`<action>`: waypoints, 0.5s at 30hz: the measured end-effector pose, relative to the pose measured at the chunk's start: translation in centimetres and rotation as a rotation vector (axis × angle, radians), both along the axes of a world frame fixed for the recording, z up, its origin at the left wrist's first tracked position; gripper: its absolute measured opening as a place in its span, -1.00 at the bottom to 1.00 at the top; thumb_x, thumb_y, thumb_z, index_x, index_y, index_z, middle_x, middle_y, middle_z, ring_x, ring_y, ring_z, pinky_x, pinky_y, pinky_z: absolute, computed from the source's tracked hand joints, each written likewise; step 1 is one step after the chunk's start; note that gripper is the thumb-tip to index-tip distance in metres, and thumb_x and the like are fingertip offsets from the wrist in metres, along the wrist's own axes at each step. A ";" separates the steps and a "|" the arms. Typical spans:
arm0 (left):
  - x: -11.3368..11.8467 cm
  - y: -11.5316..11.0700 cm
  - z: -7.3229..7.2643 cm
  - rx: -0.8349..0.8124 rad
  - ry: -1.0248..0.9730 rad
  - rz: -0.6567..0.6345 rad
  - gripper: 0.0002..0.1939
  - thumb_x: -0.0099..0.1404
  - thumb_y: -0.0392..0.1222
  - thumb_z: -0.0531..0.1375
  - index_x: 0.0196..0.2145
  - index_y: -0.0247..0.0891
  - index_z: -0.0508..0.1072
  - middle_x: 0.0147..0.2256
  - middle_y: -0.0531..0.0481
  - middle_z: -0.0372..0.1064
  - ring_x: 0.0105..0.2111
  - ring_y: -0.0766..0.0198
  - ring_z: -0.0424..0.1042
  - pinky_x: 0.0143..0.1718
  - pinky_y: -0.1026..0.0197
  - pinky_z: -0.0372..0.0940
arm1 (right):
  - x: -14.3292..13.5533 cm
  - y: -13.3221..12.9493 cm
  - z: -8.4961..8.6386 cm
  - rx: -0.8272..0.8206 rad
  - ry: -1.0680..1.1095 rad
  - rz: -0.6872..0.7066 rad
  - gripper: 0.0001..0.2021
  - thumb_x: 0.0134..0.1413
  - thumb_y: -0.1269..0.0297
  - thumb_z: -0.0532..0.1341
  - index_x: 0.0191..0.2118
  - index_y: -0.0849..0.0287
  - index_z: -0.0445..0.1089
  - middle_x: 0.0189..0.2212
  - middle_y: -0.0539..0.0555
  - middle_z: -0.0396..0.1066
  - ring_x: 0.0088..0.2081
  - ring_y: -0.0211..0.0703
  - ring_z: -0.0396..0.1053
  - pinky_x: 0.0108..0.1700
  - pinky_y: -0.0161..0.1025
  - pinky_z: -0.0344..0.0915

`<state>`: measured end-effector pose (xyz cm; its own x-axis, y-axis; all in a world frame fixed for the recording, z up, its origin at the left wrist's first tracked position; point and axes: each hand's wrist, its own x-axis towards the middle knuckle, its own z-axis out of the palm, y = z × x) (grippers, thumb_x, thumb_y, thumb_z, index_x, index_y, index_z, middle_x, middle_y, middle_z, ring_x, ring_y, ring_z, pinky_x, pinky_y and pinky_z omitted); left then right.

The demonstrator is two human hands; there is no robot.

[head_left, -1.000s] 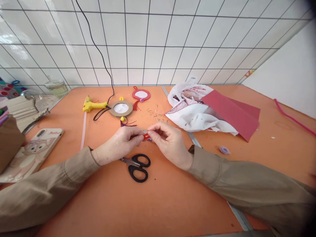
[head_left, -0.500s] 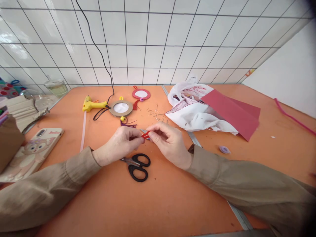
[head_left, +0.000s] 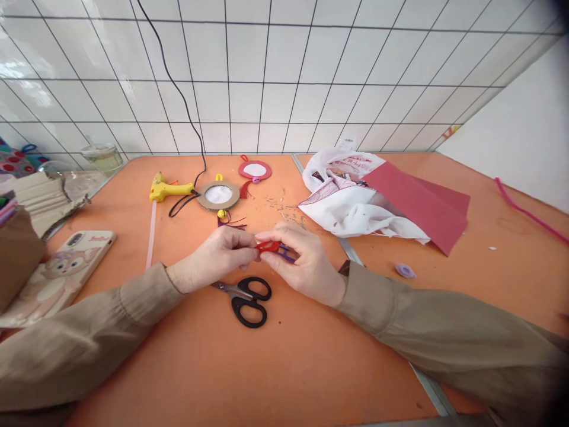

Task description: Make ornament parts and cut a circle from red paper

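Note:
A small red piece (head_left: 269, 246) is pinched between both hands above the table's middle. My left hand (head_left: 217, 256) has its fingertips closed on the left end of it. My right hand (head_left: 306, 261) grips its right side, thumb below and fingers above. A purple-blue piece (head_left: 285, 253) shows between the thumb and fingers of my right hand; how it joins the red piece cannot be made out. Black-handled scissors (head_left: 251, 301) lie just below the hands. Beyond them are a cardboard ring (head_left: 203, 200) with a yellow bell and a red ring (head_left: 268, 172) with a tassel.
A yellow glue gun (head_left: 171, 190) with its cord lies back left, near a phone (head_left: 73, 267) and a brown box (head_left: 18, 249). White cloth (head_left: 360, 216) and red card (head_left: 413, 201) lie back right. A purple roll (head_left: 405, 270) is at the right.
The red piece shows larger and wider between the fingers. More of the purple-blue piece is visible in my right hand, whose fingers have shifted a little.

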<state>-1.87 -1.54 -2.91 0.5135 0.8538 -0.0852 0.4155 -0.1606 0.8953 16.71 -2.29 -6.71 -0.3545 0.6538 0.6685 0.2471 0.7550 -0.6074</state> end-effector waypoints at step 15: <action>-0.3 -0.1 -0.7 0.656 0.224 -0.068 -0.68 0.18 -0.42 0.04 -0.61 -0.22 -0.02 -0.64 0.18 -0.15 -0.60 0.41 -0.12 -0.58 0.28 -0.11 | 0.2 0.3 -0.5 0.219 -0.132 -0.155 -0.84 0.13 0.54 0.15 -0.31 0.18 0.43 -0.46 0.03 0.37 -0.47 -0.29 0.31 -0.47 -0.33 0.25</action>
